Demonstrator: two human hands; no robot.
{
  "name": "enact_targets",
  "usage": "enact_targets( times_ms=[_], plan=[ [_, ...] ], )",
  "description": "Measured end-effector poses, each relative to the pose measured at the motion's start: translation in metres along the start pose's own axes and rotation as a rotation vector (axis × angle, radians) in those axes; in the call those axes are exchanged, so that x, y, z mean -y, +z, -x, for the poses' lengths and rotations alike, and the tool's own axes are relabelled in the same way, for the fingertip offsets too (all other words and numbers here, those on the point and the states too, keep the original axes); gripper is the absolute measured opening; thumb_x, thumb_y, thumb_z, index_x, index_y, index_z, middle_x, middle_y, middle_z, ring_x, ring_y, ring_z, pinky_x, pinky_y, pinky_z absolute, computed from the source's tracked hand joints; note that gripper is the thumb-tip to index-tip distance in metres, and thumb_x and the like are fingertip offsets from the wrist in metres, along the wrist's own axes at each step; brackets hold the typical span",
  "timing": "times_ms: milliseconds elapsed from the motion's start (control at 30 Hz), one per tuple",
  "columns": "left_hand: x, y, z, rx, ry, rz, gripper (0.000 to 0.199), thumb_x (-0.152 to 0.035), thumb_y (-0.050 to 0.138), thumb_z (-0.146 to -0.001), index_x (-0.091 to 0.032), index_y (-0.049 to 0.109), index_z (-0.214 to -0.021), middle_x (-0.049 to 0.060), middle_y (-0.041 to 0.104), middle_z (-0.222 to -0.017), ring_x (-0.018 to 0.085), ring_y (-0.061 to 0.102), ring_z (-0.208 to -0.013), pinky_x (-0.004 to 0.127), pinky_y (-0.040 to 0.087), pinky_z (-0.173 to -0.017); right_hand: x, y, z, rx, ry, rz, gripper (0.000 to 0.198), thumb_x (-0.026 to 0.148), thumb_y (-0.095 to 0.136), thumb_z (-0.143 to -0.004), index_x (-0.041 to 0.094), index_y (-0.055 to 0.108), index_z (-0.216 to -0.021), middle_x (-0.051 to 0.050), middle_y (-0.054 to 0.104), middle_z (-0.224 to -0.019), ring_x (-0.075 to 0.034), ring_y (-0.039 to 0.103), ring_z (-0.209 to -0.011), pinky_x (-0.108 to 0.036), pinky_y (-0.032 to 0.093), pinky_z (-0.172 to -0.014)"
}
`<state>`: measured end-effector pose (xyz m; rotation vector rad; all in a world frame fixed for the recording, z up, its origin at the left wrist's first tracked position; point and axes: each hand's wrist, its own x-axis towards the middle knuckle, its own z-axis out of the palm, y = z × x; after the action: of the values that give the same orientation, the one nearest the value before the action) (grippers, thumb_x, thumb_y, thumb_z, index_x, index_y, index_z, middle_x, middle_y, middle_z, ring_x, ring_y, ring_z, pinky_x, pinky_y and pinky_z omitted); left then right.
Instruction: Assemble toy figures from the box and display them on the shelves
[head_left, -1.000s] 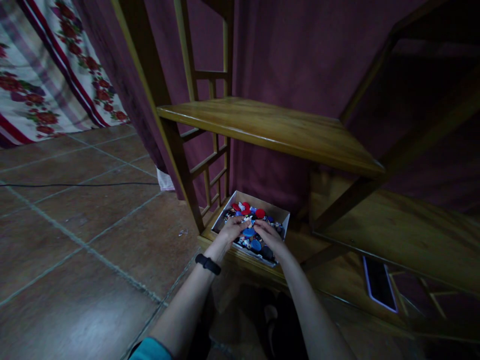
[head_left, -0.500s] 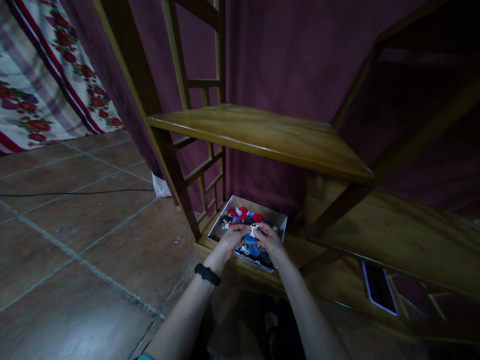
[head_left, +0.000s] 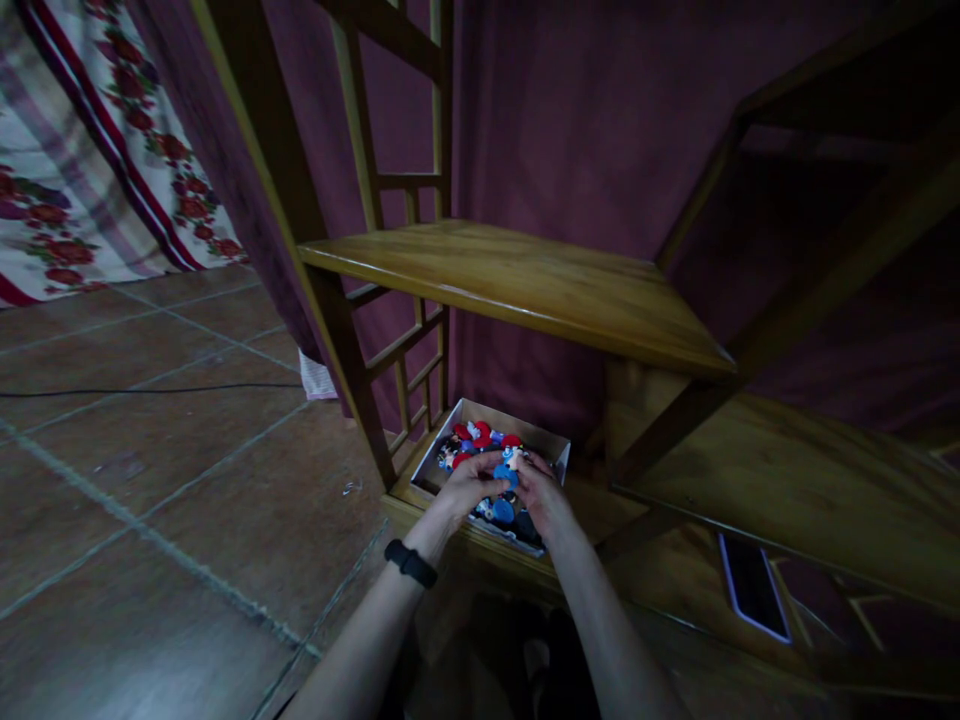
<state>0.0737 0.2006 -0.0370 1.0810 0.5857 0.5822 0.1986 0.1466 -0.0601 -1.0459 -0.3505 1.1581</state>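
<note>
Over an open cardboard box my two hands hold a small toy figure with a light-coloured body and a round blue base. My left hand is closed, its thumb and fingers pinching the blue base. From the other side, my right hand is closed on the figure's body. Inside the box lie several similar small figures with red bases, blue bases and black ones. The hands hide part of the box's contents.
The box stands on the low board of a wooden shelf unit, below a wooden shelf. A phone lies on the low board at right. Slatted side bars rise at the left. A thin cable crosses the tiled floor.
The toy figure has been turned a little between my fingers, and my left thumb now lies across its blue base. The view has shifted slightly.
</note>
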Motion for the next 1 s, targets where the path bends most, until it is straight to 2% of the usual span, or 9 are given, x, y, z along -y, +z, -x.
enact_targets(
  times_ms=[167, 433, 700, 867, 1000],
  plan=[
    [-0.003, 0.003, 0.000, -0.111, 0.012, 0.007, 0.050, -0.023, 0.080, -0.047, -0.013, 0.064, -0.094, 0.004, 0.066, -0.075, 0.011, 0.057, -0.063, 0.021, 0.042, -0.060, 0.001, 0.001, 0.001, -0.022, -0.008, -0.068, 0.022, 0.031, 0.071, -0.063, 0.024, 0.062, -0.082, 0.001, 0.066, -0.088, -0.015, 0.062, -0.083, -0.026, 0.050, -0.070],
    [-0.006, 0.001, 0.000, -0.089, 0.013, -0.008, 0.047, -0.025, 0.081, -0.046, -0.013, 0.066, -0.089, 0.002, 0.066, -0.068, 0.010, 0.056, -0.056, 0.021, 0.042, -0.056, 0.002, 0.006, 0.005, 0.001, -0.070, 0.041, 0.027, 0.035, 0.069, -0.064, 0.025, 0.062, -0.087, 0.000, 0.066, -0.096, -0.018, 0.061, -0.090, -0.029, 0.049, -0.072],
    [-0.005, -0.001, -0.001, -0.104, 0.043, -0.023, 0.046, -0.026, 0.079, -0.050, -0.013, 0.066, -0.093, 0.001, 0.065, -0.065, 0.010, 0.056, -0.055, 0.022, 0.043, -0.057, 0.010, 0.013, 0.011, -0.026, -0.190, 0.195, 0.030, 0.038, 0.067, -0.065, 0.022, 0.063, -0.089, -0.002, 0.066, -0.093, -0.019, 0.059, -0.087, -0.028, 0.045, -0.072],
    [0.000, -0.002, -0.004, -0.104, 0.056, 0.017, 0.051, -0.025, 0.080, -0.047, -0.012, 0.064, -0.094, 0.003, 0.067, -0.074, 0.014, 0.060, -0.064, 0.025, 0.046, -0.063, 0.008, 0.013, 0.010, -0.016, -0.202, 0.235, 0.028, 0.038, 0.065, -0.067, 0.023, 0.062, -0.091, 0.000, 0.066, -0.091, -0.019, 0.059, -0.087, -0.030, 0.044, -0.076],
    [0.002, -0.003, -0.007, -0.183, 0.101, 0.044, 0.051, -0.022, 0.081, -0.044, -0.012, 0.063, -0.091, -0.001, 0.065, -0.067, 0.011, 0.058, -0.061, 0.025, 0.046, -0.064, 0.006, 0.010, 0.007, -0.007, -0.258, 0.290, 0.026, 0.038, 0.062, -0.070, 0.022, 0.060, -0.091, -0.001, 0.065, -0.091, -0.018, 0.058, -0.087, -0.029, 0.045, -0.075]
  ],
)
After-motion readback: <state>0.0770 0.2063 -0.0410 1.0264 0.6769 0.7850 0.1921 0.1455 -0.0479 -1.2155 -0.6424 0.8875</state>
